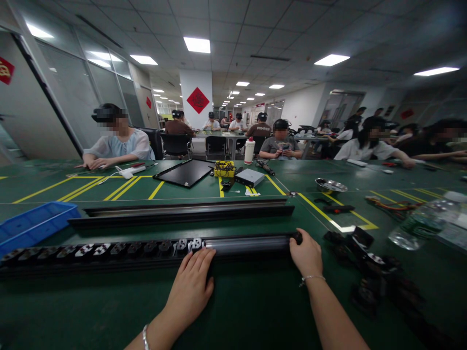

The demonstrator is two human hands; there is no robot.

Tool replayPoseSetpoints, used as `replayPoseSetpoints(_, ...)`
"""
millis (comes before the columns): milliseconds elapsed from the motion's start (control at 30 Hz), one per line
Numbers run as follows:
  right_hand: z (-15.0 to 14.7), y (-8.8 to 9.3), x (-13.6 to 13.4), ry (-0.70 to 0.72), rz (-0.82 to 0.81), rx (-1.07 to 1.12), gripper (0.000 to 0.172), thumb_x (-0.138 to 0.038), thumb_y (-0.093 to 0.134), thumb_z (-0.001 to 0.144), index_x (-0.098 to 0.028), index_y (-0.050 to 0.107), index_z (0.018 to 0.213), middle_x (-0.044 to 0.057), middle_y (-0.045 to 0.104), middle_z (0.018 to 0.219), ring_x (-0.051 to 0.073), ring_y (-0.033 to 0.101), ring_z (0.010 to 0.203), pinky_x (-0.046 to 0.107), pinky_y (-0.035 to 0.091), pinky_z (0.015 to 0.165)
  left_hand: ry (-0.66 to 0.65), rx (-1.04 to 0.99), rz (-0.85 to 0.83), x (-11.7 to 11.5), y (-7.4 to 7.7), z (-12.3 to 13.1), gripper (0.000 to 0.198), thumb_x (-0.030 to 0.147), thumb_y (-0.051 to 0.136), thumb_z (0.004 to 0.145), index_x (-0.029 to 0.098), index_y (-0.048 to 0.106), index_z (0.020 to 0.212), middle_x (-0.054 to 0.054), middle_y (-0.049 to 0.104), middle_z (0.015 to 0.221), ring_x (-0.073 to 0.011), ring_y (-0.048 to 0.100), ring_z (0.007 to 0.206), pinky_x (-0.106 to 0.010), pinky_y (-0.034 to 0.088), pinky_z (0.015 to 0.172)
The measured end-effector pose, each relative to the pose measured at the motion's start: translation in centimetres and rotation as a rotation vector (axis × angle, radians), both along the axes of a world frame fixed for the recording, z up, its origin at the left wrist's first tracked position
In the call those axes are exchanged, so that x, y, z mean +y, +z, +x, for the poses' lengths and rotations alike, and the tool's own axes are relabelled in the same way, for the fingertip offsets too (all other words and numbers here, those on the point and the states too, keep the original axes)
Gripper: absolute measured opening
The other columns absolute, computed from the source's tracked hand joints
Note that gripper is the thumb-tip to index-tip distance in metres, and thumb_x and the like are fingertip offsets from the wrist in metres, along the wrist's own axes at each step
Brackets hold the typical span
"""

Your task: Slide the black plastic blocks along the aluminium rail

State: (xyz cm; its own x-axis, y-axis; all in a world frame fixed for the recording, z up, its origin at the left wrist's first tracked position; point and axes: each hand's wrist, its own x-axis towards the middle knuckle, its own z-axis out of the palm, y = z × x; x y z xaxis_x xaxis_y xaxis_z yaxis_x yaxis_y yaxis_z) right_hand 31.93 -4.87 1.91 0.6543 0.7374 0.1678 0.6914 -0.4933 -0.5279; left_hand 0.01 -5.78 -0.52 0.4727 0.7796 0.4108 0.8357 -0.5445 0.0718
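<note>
I see the black rail (248,244) running left to right, my left hand (191,281) laid loosely flat beside its modules (134,247), my right hand (308,255) curled at its right end (gripping or not, I can't tell).

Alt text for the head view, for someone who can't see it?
The left hand touches a long black rail holding a row of small parts, while the right hand is at the rail's right end. On the green table lie more black strips and, leftward, a blue tray; other people sit beyond.
</note>
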Motion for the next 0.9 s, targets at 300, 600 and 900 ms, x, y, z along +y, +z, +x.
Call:
replayPoseSetpoints(300,0.33,-0.14,0.08,0.001,0.010,-0.004,0.052,-0.033,0.040,0.080,-0.013,0.049,0.127,0.012,0.056,0.123,0.029,0.047,0.117,0.040,0.037,0.099,0.002,-0.003,0.008,-0.07,0.11,0.11,0.056,0.016,0.046,0.077,0.023,0.039,0.132,-0.006,0.054,0.131,-0.0207,0.048,0.121,-0.043,0.032,0.106)
replayPoseSetpoints(600,0.21,0.60,0.01,-0.063,-0.055,0.085,0.054,-0.037,0.040,0.080,-0.017,0.044,0.130,0.014,0.057,0.119,0.029,0.051,0.113,0.040,0.043,0.091,-0.002,-0.003,0.004,-0.05,0.14,0.02,0.056,0.017,0.047,0.077,0.023,0.039,0.133,-0.005,0.054,0.131,-0.0211,0.048,0.121,-0.043,0.032,0.106)
replayPoseSetpoints(900,0.75,0.28,0.21,-0.072,-0.060,0.075,0.053,-0.037,0.041,0.079,-0.017,0.046,0.127,0.014,0.060,0.113,0.026,0.059,0.099,0.037,0.045,0.088,-0.003,-0.009,-0.005,-0.10,0.11,0.02,0.056,0.017,0.046,0.078,0.023,0.038,0.133,-0.005,0.054,0.131,-0.0212,0.048,0.122,-0.044,0.032,0.106)
